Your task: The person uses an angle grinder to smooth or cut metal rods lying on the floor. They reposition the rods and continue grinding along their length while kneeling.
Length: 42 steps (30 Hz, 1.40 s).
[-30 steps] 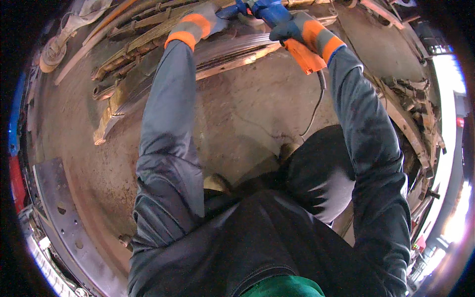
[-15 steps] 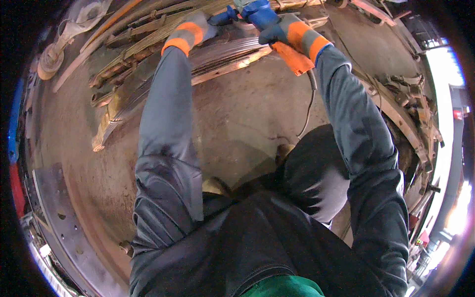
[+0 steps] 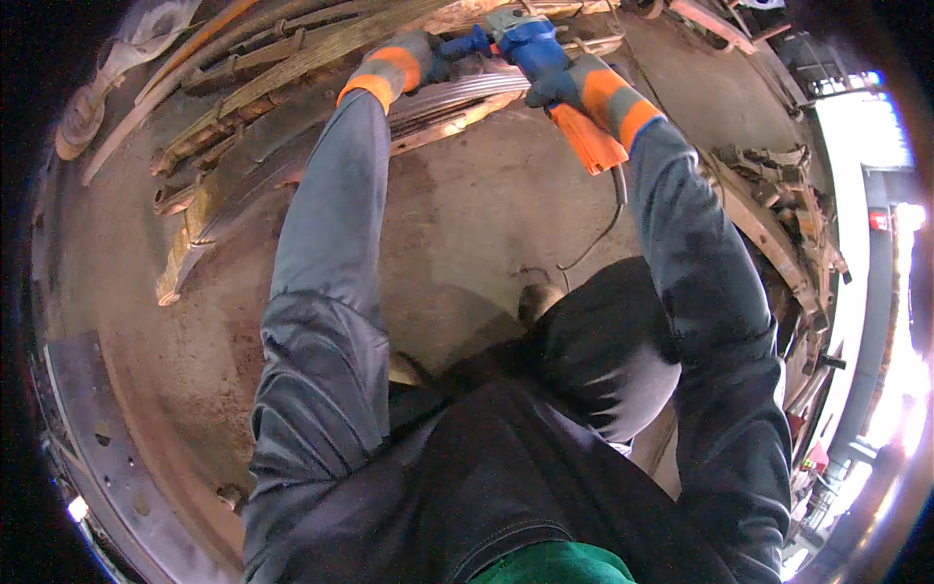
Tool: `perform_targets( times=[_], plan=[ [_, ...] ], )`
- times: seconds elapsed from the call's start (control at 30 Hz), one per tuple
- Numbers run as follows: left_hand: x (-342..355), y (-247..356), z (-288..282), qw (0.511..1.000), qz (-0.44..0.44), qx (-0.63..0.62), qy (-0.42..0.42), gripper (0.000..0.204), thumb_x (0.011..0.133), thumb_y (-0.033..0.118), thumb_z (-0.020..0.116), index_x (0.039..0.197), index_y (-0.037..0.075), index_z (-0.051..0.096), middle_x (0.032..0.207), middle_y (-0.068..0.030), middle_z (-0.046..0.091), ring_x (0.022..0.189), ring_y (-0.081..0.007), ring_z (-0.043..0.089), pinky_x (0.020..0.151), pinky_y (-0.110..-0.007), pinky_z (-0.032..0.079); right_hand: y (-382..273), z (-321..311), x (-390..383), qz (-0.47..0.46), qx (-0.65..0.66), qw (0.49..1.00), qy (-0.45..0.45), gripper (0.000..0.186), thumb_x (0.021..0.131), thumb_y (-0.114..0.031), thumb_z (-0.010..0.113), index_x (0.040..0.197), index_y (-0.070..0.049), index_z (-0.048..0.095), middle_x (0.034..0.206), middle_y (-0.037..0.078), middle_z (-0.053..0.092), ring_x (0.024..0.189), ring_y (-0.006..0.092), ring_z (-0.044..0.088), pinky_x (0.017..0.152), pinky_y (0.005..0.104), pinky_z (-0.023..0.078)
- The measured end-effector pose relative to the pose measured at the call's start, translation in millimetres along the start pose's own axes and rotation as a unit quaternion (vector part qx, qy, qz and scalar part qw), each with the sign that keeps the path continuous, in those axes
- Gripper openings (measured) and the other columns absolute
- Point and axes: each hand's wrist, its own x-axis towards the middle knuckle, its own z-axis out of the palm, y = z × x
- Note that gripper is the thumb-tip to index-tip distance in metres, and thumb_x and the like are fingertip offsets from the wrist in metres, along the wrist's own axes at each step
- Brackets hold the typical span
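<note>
Both hands wear grey work gloves with orange bands, and my arms stretch far forward. An angle grinder [image 3: 527,47] with a blue body and grey head is between them, above a stack of long metal strips like leaf springs [image 3: 457,102]. My left hand [image 3: 420,66] is closed round the grinder's blue side handle [image 3: 465,45]. My right hand [image 3: 562,88] grips the rear of the body, where an orange piece [image 3: 589,141] sticks out below. A dark cord [image 3: 621,195] runs from there to the floor. The grinder's disc is hidden.
More rusty leaf-spring stacks [image 3: 292,83] lie at the far left. Other spring parts [image 3: 778,214] are piled along the right. A metal plate with holes [image 3: 97,409] lies at the lower left. The brown floor [image 3: 457,214] stretches before my bent knee [image 3: 623,341].
Both hands and the grinder have come slightly nearer and to the right, so more of the grey head shows. The surroundings have shifted a little left in view. The grip is unchanged.
</note>
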Motion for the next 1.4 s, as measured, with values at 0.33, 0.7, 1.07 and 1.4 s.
perform_targets(
  times=[0.33, 0.7, 1.07, 1.4],
  plan=[
    [-32, -7, -17, 0.996, -0.008, 0.058, 0.065, 0.046, 0.08, 0.04, 0.072, 0.115, 0.011, 0.074, 0.114, -0.0202, 0.072, 0.103, -0.0415, 0.069, 0.089, -0.047, 0.053, -27, 4, -21, -0.019, 0.131, 0.991, -0.02, 0.052, 0.055, -0.04, 0.086, 0.081, 0.003, 0.073, 0.081, 0.01, 0.071, 0.07, 0.0206, 0.063, 0.066, 0.0368, 0.053],
    [-28, 3, -2, 0.995, -0.025, 0.027, 0.089, 0.041, 0.085, 0.043, 0.068, 0.118, 0.019, 0.075, 0.113, -0.0211, 0.072, 0.103, -0.0412, 0.069, 0.09, -0.048, 0.053, 3, 18, -15, -0.036, 0.124, 0.991, 0.025, 0.055, 0.055, -0.043, 0.087, 0.088, -0.001, 0.073, 0.083, 0.01, 0.072, 0.074, 0.0219, 0.066, 0.072, 0.0385, 0.054],
    [-10, -37, 5, 0.993, -0.012, 0.049, 0.107, 0.043, 0.086, 0.04, 0.069, 0.116, 0.008, 0.073, 0.11, -0.0236, 0.072, 0.102, -0.0444, 0.068, 0.087, -0.049, 0.053, -13, 26, -14, -0.038, 0.09, 0.995, 0.034, 0.05, 0.058, -0.043, 0.084, 0.086, -0.003, 0.072, 0.084, 0.01, 0.073, 0.073, 0.0202, 0.067, 0.072, 0.0376, 0.055],
    [-30, -53, -3, 0.981, 0.015, 0.131, 0.14, 0.05, 0.083, 0.045, 0.072, 0.108, 0.002, 0.073, 0.098, -0.0249, 0.073, 0.087, -0.0409, 0.07, 0.077, -0.048, 0.054, -39, 25, -31, -0.058, 0.094, 0.994, 0.015, 0.048, 0.058, -0.045, 0.084, 0.08, -0.005, 0.072, 0.078, 0.009, 0.072, 0.069, 0.0188, 0.064, 0.067, 0.0366, 0.054]
  ],
)
